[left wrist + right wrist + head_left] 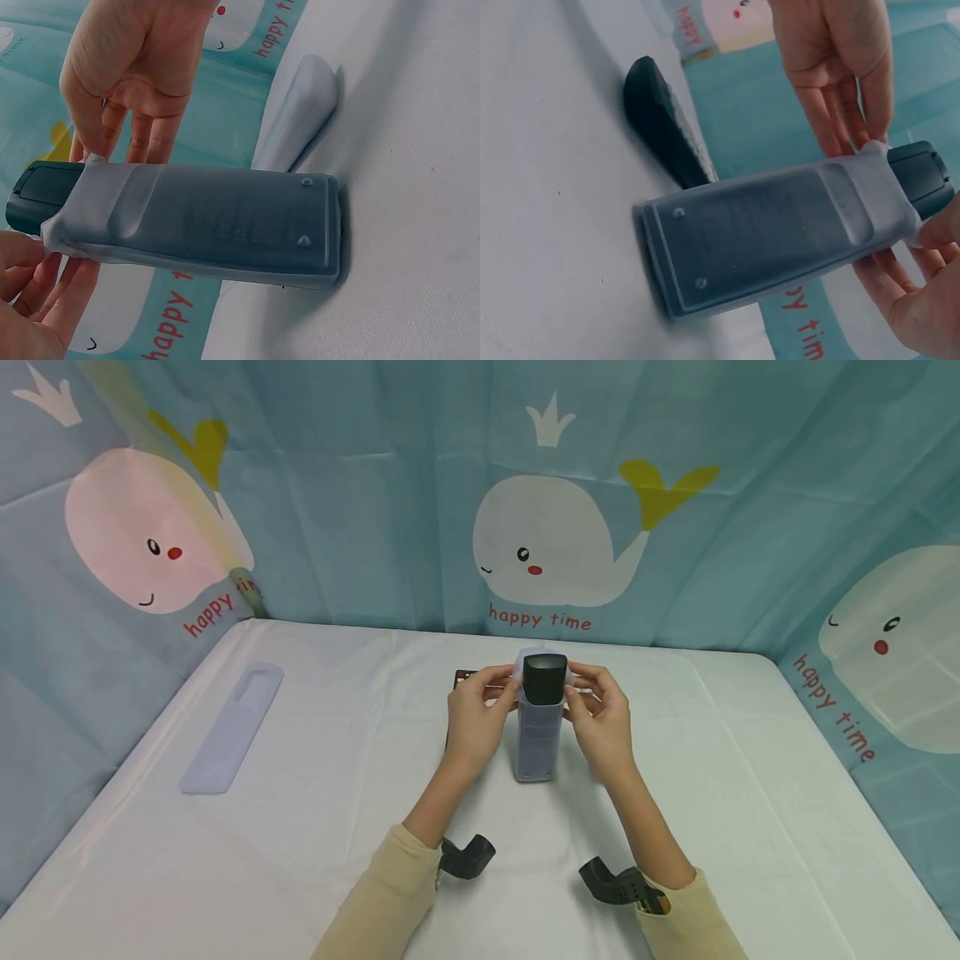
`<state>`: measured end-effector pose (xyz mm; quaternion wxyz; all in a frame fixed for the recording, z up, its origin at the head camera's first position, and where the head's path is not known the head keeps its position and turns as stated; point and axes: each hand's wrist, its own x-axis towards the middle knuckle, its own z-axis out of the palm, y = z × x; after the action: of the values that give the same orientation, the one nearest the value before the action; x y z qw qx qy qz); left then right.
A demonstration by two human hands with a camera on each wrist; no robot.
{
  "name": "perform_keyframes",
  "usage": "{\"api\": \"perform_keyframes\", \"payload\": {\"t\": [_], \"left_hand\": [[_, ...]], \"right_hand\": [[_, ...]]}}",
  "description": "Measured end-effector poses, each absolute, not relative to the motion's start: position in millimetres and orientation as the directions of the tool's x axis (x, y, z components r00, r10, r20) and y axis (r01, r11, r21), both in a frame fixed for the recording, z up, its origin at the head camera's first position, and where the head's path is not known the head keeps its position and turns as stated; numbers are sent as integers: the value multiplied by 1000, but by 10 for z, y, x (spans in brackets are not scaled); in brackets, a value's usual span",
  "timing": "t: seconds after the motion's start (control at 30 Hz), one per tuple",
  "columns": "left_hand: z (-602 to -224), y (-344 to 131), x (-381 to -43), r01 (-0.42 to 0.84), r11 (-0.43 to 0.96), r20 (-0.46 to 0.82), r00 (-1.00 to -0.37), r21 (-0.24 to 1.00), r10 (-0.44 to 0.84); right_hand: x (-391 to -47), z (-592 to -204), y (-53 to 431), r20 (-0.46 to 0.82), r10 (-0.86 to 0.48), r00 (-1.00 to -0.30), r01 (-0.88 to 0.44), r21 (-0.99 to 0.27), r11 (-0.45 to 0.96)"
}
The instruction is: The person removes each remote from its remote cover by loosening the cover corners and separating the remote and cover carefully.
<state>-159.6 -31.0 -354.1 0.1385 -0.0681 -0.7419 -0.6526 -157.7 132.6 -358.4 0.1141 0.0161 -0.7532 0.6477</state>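
Note:
A black remote control [544, 680] stands upright on the table in a translucent remote cover [536, 743]. Its dark upper end sticks out above the cover's rim, and the cover wraps the lower body. My left hand [476, 718] pinches the rim on the left side. On the opposite side, my right hand [603, 722] pinches the same rim between thumb and fingers. The left wrist view shows the cover [217, 217] bunched near the rim, with small bumps close to its bottom end. In the right wrist view, fingertips of both hands meet the cover's edge.
A second, flat translucent cover [232, 731] lies on the table at the left. Behind my left hand lies another black remote control [664, 120]. A pale grey-blue long object [304, 109] lies beyond the standing remote. A whale-print curtain [420, 527] borders the white table [337, 693].

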Motion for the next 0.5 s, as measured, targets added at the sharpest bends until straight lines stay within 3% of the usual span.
{"api": "perform_keyframes", "payload": {"t": [0.5], "left_hand": [[-3597,-292,-1600,277,156,293,-952,948,-91]], "right_hand": [[-1590,-3635,1317,194,130,-972,-174,-973,149]]}}
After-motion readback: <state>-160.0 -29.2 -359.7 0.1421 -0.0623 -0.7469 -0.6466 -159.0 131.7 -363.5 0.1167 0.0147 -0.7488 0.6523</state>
